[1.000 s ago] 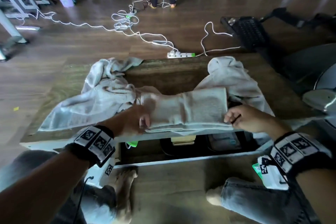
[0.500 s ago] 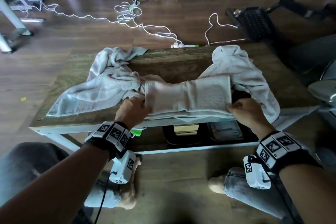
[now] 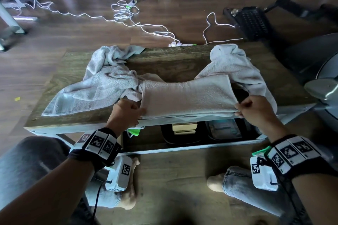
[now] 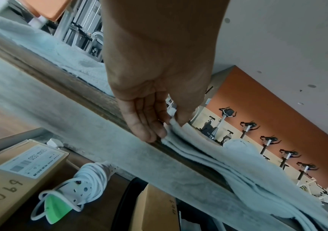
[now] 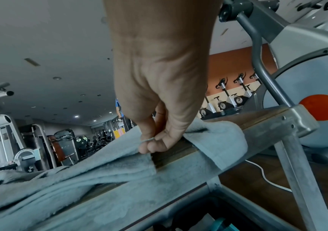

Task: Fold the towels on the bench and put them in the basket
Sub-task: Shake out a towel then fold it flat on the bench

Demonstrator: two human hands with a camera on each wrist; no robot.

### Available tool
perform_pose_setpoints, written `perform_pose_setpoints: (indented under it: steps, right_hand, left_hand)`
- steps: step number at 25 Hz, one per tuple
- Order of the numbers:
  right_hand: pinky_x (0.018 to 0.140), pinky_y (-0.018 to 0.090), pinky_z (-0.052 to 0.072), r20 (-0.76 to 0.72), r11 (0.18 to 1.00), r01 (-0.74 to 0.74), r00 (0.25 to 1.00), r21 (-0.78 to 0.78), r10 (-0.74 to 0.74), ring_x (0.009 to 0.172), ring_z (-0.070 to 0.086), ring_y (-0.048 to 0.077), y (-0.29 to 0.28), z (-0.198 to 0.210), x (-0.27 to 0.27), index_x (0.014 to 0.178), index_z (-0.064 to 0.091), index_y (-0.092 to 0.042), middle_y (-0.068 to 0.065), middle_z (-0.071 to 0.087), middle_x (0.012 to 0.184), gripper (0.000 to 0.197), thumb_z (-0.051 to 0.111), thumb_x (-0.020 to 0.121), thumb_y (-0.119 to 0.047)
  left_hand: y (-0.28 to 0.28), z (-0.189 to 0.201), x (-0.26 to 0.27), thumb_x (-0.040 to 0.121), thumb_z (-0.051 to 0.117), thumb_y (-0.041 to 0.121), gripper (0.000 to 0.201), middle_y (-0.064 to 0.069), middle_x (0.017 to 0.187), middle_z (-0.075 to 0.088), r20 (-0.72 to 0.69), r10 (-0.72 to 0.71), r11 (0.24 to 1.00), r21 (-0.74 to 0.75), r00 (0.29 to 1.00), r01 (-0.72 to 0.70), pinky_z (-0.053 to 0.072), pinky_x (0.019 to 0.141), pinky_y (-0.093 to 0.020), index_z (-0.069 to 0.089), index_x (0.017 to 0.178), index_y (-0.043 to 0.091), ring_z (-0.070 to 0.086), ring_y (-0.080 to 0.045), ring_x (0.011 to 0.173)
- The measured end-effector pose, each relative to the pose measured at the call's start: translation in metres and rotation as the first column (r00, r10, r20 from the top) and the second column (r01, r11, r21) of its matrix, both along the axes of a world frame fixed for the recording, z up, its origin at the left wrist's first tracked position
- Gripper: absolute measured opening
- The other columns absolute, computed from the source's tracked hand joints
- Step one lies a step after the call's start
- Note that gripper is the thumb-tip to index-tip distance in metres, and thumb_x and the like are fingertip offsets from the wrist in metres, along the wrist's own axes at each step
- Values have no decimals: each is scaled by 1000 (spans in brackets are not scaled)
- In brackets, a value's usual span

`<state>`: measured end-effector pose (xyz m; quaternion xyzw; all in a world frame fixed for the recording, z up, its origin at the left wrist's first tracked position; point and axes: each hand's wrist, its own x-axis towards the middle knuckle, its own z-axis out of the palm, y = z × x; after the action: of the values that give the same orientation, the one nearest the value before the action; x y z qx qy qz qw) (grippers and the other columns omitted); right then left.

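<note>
- At the near edge of the dark wood-topped desk (image 3: pixel 175 60) with its pale metal frame lies a long, pale grey terry towel folded into a strip (image 3: pixel 186 97), its layered edge hanging slightly over the rim.
- The left hand (image 3: pixel 126 113) comes in palm down from the near side; in the left wrist view its fingers (image 4: pixel 145 125) lie under the strip's left end with the thumb on top, pinching the stacked layers.
- The right hand (image 3: pixel 256 109) is curled knuckles-up at the strip's right end; in the right wrist view the thumb and fingertips (image 5: pixel 151 145) nip the near corner of the cloth, lifting it slightly off the wood.
- Both forearms reach forward, wrists strapped with black-and-white marker bands.
- A crumpled grey towel (image 3: pixel 95 86) spreads over the desk's left part, touching the strip's left end; another bunched grey towel (image 3: pixel 234 64) sits at the right rear, draped over the right edge.
- Under the desk stand cardboard boxes (image 4: pixel 17 171) and a coiled white power strip (image 4: pixel 84 179).
</note>
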<state>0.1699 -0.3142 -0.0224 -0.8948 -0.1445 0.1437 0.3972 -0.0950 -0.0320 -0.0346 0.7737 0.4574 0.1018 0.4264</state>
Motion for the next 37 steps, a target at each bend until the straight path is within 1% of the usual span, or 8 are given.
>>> perform_pose_setpoints:
  steps: [5, 8, 12, 15, 17, 21, 32, 37]
  right_hand:
    - [73, 34, 57, -35, 998, -12, 999, -63, 10, 69, 72, 18, 0, -5, -1, 82, 66, -7, 7, 73, 71, 13, 76, 85, -13]
    - [72, 33, 51, 137, 980, -1, 990, -199, 29, 86, 64, 22, 7, 0, -2, 92, 64, -15, 2, 67, 88, 14, 72, 80, -15]
    - [79, 42, 52, 589, 973, -153, 775, -172, 227, 97, 57, 27, 56, 4, -19, 98, 58, -14, 9, 60, 103, 17, 63, 81, -14]
    - [104, 44, 41, 541, 836, -427, 638, -344, 549, 128, 48, 27, 111, -8, -37, 123, 56, -13, 7, 55, 135, 38, 49, 87, -25]
    - [116, 43, 29, 449, 755, -434, 616, -491, 647, 144, 35, 23, 127, -28, -38, 139, 49, -18, 4, 43, 154, 56, 29, 90, -36]
    - [119, 43, 21, 445, 742, -324, 637, -587, 630, 150, 24, 17, 121, -51, -33, 153, 35, -28, -4, 30, 162, 63, 19, 94, -44]
    - [122, 41, -4, 438, 790, -277, 710, -548, 552, 154, -1, 15, 111, -53, -25, 158, 15, -30, -8, 6, 167, 68, 8, 94, -50]
    - [125, 43, 0, 421, 805, -272, 739, -527, 526, 154, -8, 15, 106, -55, -22, 159, 10, -26, -7, -1, 167, 67, 6, 96, -48]
  left_hand:
    - [-5, 3, 1, 77, 77, 18, 22, -11, 62, 67, -41, -6, 1000, 14, 999, 7, 61, 60, -40, 64, 69, 3, 65, -21, 53]
    - [-6, 11, 11, 72, 74, 23, 21, -6, 80, 64, -113, -22, 966, 252, 993, 50, 54, 65, -36, 60, 81, 10, 60, -24, 73]
    - [-21, 11, 64, 84, 62, 29, 30, -10, 111, 55, -9, -252, 784, 585, 968, 210, 47, 86, -39, 54, 107, 11, 50, -25, 101]
    - [-41, -1, 115, 89, 40, 40, 46, -11, 133, 50, -151, -367, 712, 589, 918, 382, 35, 109, -44, 52, 124, 13, 39, -33, 133]
    - [-49, -17, 125, 95, 27, 45, 59, -5, 158, 30, -272, -403, 702, 521, 874, 486, 17, 121, -44, 36, 147, 17, 16, -29, 150]
    - [-49, -42, 121, 101, 14, 52, 61, 6, 165, 4, -372, -380, 698, 486, 847, 527, -1, 124, -41, 9, 157, 27, -2, -18, 152]
    - [-31, -38, 83, 102, 12, 53, 65, 3, 165, -3, -411, -296, 685, 538, 862, 492, -4, 124, -37, 3, 157, 21, -7, -13, 152]
    - [-29, -41, 81, 101, 12, 55, 69, 0, 165, -2, -395, -272, 698, 547, 878, 462, 0, 124, -40, 3, 157, 17, -6, -13, 152]
